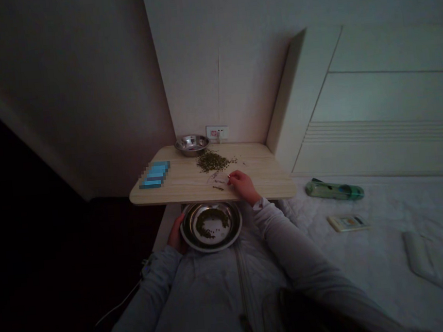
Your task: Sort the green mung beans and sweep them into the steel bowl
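Observation:
My left hand (176, 236) grips the rim of a metal bowl (213, 247) at the table's front edge, over my lap. Small green beans (210, 219) lie in a ring on the bowl's bottom. Over the wooden tabletop (184, 184), my right hand (242, 185) has its fingers pinched together; whether anything sits between the fingertips is too small to make out. Just left of these fingers are a few dark bits (218, 188) in a short line. Behind them spreads a loose pile of green beans (214, 161).
A second metal bowl (192, 146) stands at the table's back left, by a wall socket (217, 132). A blurred-out blue rectangle (155, 175) lies at the left. On the bed to the right are a green bottle (334, 189), a phone-like item (348, 222) and a pale object (423, 257).

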Tool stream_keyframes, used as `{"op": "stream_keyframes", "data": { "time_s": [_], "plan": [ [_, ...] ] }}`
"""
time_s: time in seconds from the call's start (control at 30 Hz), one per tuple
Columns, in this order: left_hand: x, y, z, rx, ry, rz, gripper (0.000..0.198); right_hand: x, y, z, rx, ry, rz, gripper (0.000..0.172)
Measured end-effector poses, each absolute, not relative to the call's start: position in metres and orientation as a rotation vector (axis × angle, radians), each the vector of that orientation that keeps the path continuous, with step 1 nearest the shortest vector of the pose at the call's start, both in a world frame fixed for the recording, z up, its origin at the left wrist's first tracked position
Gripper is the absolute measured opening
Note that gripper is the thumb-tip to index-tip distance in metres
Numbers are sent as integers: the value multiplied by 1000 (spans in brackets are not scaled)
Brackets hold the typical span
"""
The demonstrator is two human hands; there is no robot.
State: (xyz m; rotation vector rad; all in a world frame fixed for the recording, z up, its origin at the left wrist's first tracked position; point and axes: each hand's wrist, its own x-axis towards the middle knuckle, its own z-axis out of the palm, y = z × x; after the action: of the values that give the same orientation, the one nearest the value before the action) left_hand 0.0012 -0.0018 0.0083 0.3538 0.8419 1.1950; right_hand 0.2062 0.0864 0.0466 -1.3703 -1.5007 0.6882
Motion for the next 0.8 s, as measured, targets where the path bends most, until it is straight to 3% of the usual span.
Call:
{"op": "stream_keyframes", "data": {
  "time_s": [0.8],
  "plan": [
    [2,-2,9,374,883,1208,29,207,87,46,-1372,-1493,695,13]
  ]
}}
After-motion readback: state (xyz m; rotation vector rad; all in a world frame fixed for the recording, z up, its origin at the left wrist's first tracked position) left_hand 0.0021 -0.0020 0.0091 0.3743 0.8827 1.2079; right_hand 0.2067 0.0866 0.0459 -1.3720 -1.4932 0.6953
